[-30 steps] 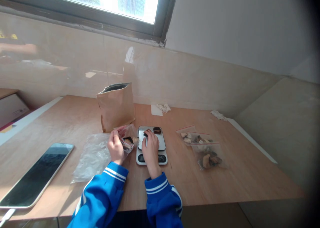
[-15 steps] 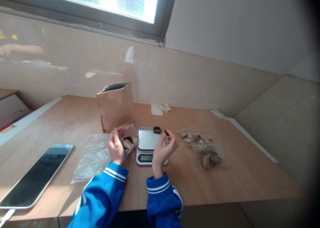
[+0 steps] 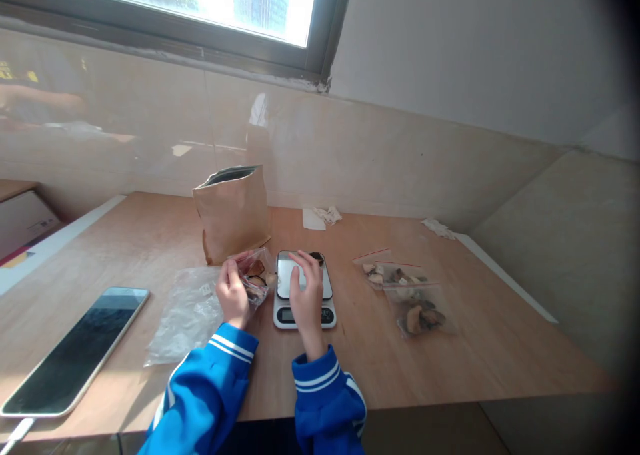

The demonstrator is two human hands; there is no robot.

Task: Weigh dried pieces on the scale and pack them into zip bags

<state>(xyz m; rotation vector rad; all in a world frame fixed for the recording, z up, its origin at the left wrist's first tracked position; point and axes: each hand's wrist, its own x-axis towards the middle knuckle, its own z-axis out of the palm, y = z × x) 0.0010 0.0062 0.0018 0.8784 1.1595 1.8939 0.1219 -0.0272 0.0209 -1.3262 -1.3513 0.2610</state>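
My left hand (image 3: 233,295) is closed on the edge of a clear zip bag (image 3: 265,260), holding its mouth apart. Brown and dark dried slices (image 3: 257,269) lie inside that bag. To its right stands a small kitchen scale (image 3: 289,268) with a silver plate; the display is partly covered by my wrist. My right hand (image 3: 309,294) hovers over the plate, fingers apart, and no piece shows in it. A dark dried slice (image 3: 317,258) rests at the plate's back right, partly hidden behind my fingertips.
Behind the zip bag stands an open brown paper pouch (image 3: 233,215). A crumpled clear plastic bag (image 3: 183,318) and a phone (image 3: 75,355) with a cable lie left. Several zip bags of dried slices (image 3: 423,318) lie right. Paper scraps (image 3: 314,219) sit near the wall.
My right hand has moved left over the scale, and the dark piece in its fingers no longer shows there. A brown slice now shows higher in the zip bag. My left hand stays put.
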